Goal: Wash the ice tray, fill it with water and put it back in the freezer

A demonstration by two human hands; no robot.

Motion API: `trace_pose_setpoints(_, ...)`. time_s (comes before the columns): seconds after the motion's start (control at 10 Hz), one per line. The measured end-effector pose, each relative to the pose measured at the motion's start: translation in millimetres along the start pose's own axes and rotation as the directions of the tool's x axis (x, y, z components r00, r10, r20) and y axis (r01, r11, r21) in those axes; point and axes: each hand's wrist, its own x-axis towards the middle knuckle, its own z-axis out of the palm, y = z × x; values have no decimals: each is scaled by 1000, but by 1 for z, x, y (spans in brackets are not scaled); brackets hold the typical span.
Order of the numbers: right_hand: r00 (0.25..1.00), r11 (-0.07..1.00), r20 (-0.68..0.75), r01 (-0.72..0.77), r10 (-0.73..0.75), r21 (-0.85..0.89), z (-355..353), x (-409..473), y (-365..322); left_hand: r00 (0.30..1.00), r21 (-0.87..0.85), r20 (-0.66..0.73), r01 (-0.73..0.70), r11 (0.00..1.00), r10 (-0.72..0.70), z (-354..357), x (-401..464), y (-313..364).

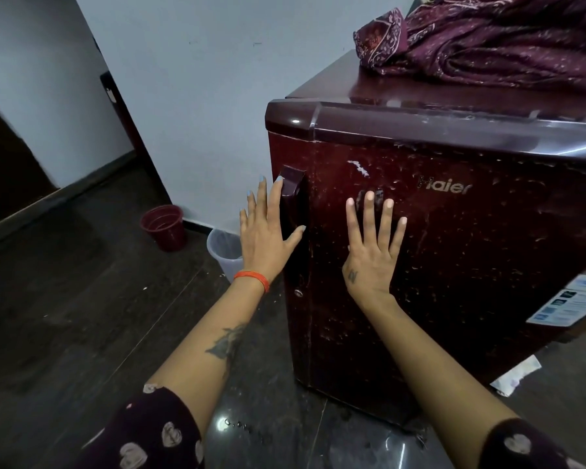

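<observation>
While the fridge [454,252] door is closed, no ice tray is in view, so you cannot tell whether the task is starting or finished. Left hand [268,231]: fingers straight, at the handle [293,201]. Right hand [372,245]: flat, spread on the door.

we see both hands flat: left hand [264,231] at the fridge [454,252] door's handle [293,198], right hand [372,245] pressing the door.

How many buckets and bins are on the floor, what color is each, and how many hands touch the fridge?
Maroon bucket: 1
Clear plastic bin: 1
Hands on the fridge: 2, left hand and right hand
Total: 4
</observation>
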Motion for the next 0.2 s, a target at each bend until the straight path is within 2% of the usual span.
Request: trace_pose_setpoints(0.2, 999, 999, -30, -38, 39, 12, 1, 2, -4, 999, 21, -5, 34, 999, -34, -3, -4, 3)
